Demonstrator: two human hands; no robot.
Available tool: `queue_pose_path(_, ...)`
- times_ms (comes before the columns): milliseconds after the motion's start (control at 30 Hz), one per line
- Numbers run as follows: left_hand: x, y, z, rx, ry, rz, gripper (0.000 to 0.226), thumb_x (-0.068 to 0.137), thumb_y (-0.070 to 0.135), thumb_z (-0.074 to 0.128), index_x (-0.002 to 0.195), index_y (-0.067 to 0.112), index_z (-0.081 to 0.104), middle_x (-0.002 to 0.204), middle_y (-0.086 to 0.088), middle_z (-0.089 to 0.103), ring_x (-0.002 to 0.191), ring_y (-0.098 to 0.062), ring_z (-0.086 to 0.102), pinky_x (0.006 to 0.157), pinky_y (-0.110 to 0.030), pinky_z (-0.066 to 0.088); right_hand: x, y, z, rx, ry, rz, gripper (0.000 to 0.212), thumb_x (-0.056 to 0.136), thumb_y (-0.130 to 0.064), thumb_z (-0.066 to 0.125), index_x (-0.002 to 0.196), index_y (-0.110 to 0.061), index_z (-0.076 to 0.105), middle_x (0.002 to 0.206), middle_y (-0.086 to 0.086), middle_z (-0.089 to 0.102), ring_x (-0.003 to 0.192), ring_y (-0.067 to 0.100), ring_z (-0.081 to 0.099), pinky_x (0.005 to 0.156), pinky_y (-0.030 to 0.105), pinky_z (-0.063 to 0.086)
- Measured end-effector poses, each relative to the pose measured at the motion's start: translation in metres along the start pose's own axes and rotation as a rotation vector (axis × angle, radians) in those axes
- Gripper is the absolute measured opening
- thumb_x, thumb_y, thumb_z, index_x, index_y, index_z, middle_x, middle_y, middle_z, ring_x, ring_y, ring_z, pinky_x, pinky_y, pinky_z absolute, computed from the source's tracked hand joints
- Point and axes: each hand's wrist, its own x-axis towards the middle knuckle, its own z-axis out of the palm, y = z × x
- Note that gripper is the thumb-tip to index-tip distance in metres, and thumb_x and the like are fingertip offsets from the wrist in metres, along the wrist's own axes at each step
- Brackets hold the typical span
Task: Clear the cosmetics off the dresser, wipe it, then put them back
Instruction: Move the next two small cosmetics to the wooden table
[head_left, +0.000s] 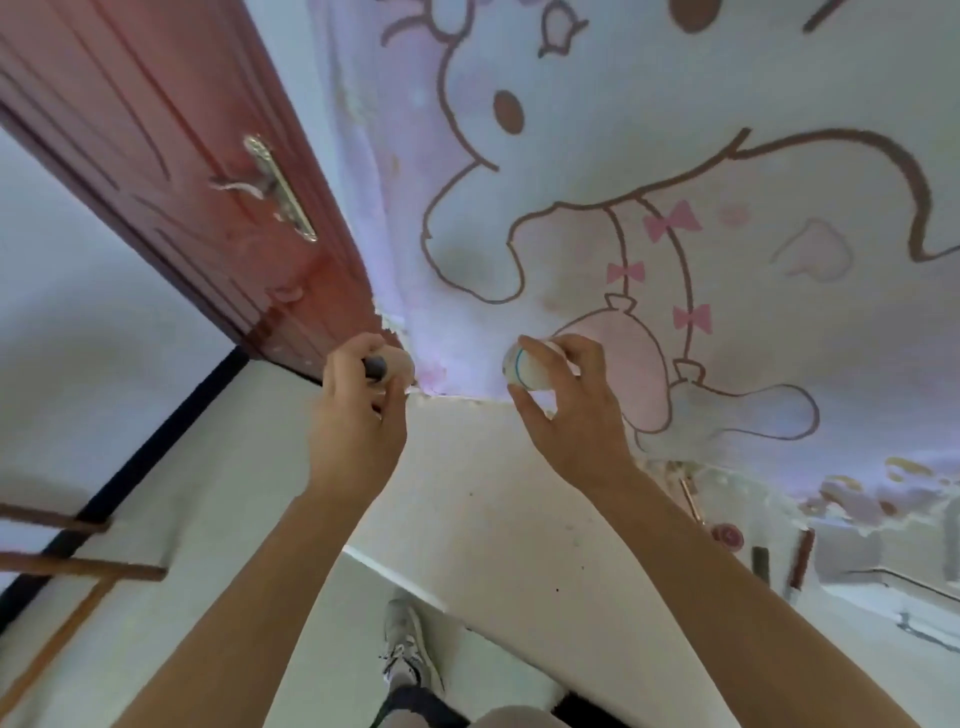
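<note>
My left hand (358, 410) is closed around a small pinkish cosmetic container with a dark cap (387, 366). My right hand (566, 410) grips a white jar with a blue line on it (527, 366). Both are held out in front of me at the near edge of a bed covered by a pink and white cartoon blanket (623, 156). At the lower right, several small cosmetics (727, 535) lie on a pale surface, blurred by motion. The dresser itself I cannot make out clearly.
A red-brown wooden door (182, 156) with a metal handle (275, 187) stands at the left. A brown wooden frame (67, 566) sits at the far left. My shoe (408, 644) rests on the light floor below.
</note>
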Motion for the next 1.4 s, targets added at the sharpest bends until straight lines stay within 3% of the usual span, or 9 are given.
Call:
queue_pose_path(300,-0.034,-0.039,-0.166,0.078,0.359,-0.091,0.043,0.091,0.015,0.066,0.125,0.028,0.042,0.110,0.017,0.057,0.096,-0.006,0.061,0.085,-0.036,0.054,0.019,-0.155,0.067,0.164,-0.097,-0.274,0.051,0.091,-0.028,0.068,0.139,-0.026,0.050,0.128,-0.007,0.040,0.113,0.010,0.053,0.079,0.014,0.043)
queue_pose_path(400,-0.050,-0.081,-0.231,0.116,0.439,-0.086,0.039,0.093,0.016,0.065,0.127,0.019,0.047,0.100,0.019,0.055,0.094,0.001,0.057,0.084,-0.027,0.052,0.019,-0.220,0.118,0.218,-0.118,-0.377,0.050,0.091,-0.024,0.068,0.138,-0.020,0.051,0.129,-0.001,0.042,0.119,0.013,0.051,0.087,0.010,0.043)
queue_pose_path(467,-0.065,-0.115,-0.278,0.169,0.503,-0.084,0.037,0.093,0.015,0.067,0.126,0.012,0.049,0.099,0.009,0.056,0.090,0.002,0.055,0.078,-0.024,0.051,0.017,-0.268,0.160,0.269,-0.134,-0.454,0.050,0.091,-0.022,0.069,0.138,-0.016,0.052,0.129,0.003,0.043,0.121,0.014,0.050,0.091,0.022,0.050)
queue_pose_path(567,-0.089,-0.166,-0.352,0.262,0.581,-0.122,0.039,0.091,0.011,0.068,0.127,0.009,0.051,0.101,0.000,0.061,0.088,0.000,0.054,0.072,-0.016,0.048,0.010,-0.347,0.222,0.302,-0.177,-0.542,0.051,0.091,-0.024,0.068,0.138,-0.017,0.052,0.131,0.003,0.043,0.120,0.016,0.051,0.083,0.033,0.057)
queue_pose_path(667,-0.118,-0.205,-0.419,0.321,0.628,-0.200,0.043,0.090,0.008,0.067,0.130,0.012,0.050,0.107,-0.001,0.061,0.087,-0.004,0.056,0.073,-0.016,0.048,-0.004,-0.423,0.272,0.352,-0.219,-0.621,0.050,0.091,-0.025,0.068,0.138,-0.016,0.052,0.129,0.004,0.043,0.116,0.017,0.052,0.078,0.029,0.056)
queue_pose_path(733,-0.137,-0.226,-0.458,0.361,0.669,-0.229,0.044,0.091,0.007,0.067,0.131,0.013,0.050,0.111,-0.002,0.060,0.090,-0.001,0.053,0.077,-0.006,0.043,-0.017,-0.470,0.303,0.385,-0.252,-0.694,0.048,0.092,-0.026,0.066,0.136,-0.015,0.052,0.128,0.006,0.045,0.114,0.018,0.052,0.077,0.026,0.055)
queue_pose_path(933,-0.189,-0.289,-0.547,0.464,0.780,-0.371,0.048,0.090,0.008,0.067,0.134,0.017,0.050,0.111,0.004,0.058,0.093,0.002,0.050,0.077,0.004,0.038,-0.053,-0.584,0.393,0.454,-0.367,-0.847,0.050,0.093,-0.031,0.065,0.139,-0.017,0.050,0.128,0.006,0.045,0.111,0.018,0.054,0.071,0.030,0.058)
queue_pose_path(1067,-0.213,-0.333,-0.591,0.503,0.840,-0.502,0.049,0.090,0.010,0.068,0.134,0.022,0.048,0.111,0.002,0.061,0.091,-0.001,0.052,0.068,-0.003,0.040,-0.073,-0.645,0.453,0.496,-0.433,-0.910,0.051,0.093,-0.033,0.064,0.140,-0.018,0.050,0.129,0.006,0.046,0.108,0.015,0.054,0.070,0.025,0.056)
queue_pose_path(1400,-0.175,-0.490,-0.713,0.541,0.866,-0.677,0.055,0.089,0.015,0.068,0.135,0.032,0.042,0.104,0.008,0.060,0.088,-0.010,0.059,0.078,-0.027,0.051,-0.060,-0.781,0.639,0.586,-0.563,-0.946,0.057,0.092,-0.033,0.063,0.143,-0.016,0.044,0.130,0.003,0.045,0.111,0.016,0.055,0.072,0.026,0.054)
